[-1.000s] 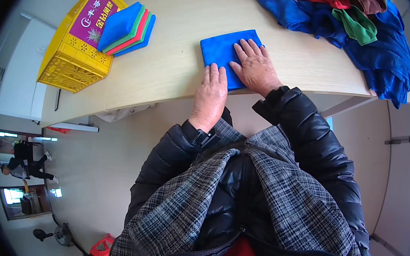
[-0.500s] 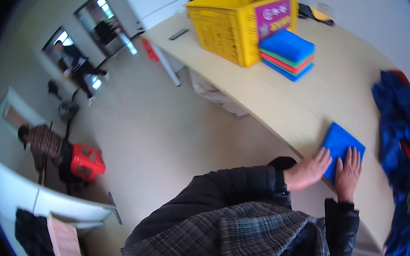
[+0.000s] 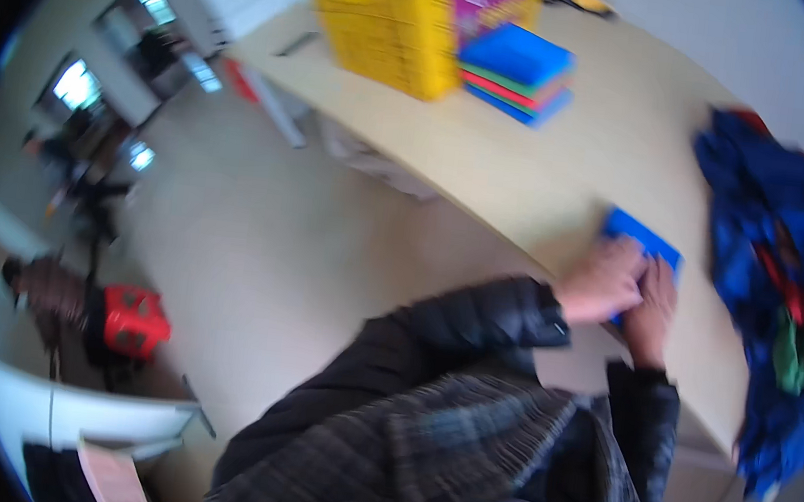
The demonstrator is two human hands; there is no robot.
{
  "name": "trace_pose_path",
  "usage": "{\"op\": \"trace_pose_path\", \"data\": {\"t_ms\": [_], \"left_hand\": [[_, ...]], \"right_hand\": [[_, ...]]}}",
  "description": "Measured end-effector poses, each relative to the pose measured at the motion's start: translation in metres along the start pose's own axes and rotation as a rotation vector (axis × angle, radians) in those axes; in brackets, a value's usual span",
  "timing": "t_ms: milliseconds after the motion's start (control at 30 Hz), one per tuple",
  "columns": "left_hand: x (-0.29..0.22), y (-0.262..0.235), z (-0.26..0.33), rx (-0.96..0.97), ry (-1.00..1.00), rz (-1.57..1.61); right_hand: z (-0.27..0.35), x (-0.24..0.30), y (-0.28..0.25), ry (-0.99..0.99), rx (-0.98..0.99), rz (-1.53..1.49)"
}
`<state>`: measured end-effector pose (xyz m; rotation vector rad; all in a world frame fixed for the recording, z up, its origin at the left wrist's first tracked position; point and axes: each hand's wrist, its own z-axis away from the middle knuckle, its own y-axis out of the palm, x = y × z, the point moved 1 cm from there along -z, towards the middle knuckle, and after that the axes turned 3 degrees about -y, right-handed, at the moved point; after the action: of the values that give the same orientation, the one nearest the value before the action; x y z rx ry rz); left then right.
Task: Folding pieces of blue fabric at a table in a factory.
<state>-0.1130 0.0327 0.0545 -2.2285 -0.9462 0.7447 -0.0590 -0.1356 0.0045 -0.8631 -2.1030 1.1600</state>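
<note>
A folded blue cloth (image 3: 632, 226) lies flat near the front edge of the table. Both hands press on it side by side, almost touching, and cover much of its near part. My left hand (image 3: 603, 280) rests across the left side of the cloth, its fingers a little bent and blurred. On the right side, my right hand (image 3: 650, 311) lies with fingers stretched along the cloth. Neither hand appears to grip it. Farther back stands a neat stack of folded cloths (image 3: 517, 67) in blue, green and red.
A yellow crate (image 3: 385, 39) stands behind the stack on the light wooden table (image 3: 621, 127). Crumpled blue, red and green cloths (image 3: 758, 220) hang over the table's right side. At the far left are two people, one beside a red crate (image 3: 135, 323).
My hands have come closer together on the blue cloth, and the left fingers have bent a little. The whole view has shifted, so the surroundings appear farther left and higher.
</note>
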Motion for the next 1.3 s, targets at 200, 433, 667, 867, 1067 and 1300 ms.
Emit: {"op": "trace_pose_path", "data": {"t_ms": [200,433,667,867,1067,1300], "left_hand": [[0.028,0.038,0.023,0.179,-0.140,-0.172],[0.024,0.042,0.023,0.245,-0.174,-0.115],[0.024,0.049,0.023,0.277,-0.182,-0.168],[0.028,0.036,0.026,0.240,-0.157,-0.188],[-0.071,-0.087,-0.044,0.435,0.066,1.143],[-0.150,-0.161,-0.054,0.493,0.407,2.115]], "right_hand": [[-0.002,0.000,-0.005,0.146,0.052,0.093],[-0.011,-0.011,-0.029,0.229,0.224,0.299],[-0.025,-0.001,0.007,0.030,0.147,0.055],[-0.027,-0.011,0.001,0.156,0.142,0.071],[-0.014,-0.023,0.015,0.237,0.104,0.130],[-0.018,-0.013,-0.007,0.253,0.189,0.141]]}}
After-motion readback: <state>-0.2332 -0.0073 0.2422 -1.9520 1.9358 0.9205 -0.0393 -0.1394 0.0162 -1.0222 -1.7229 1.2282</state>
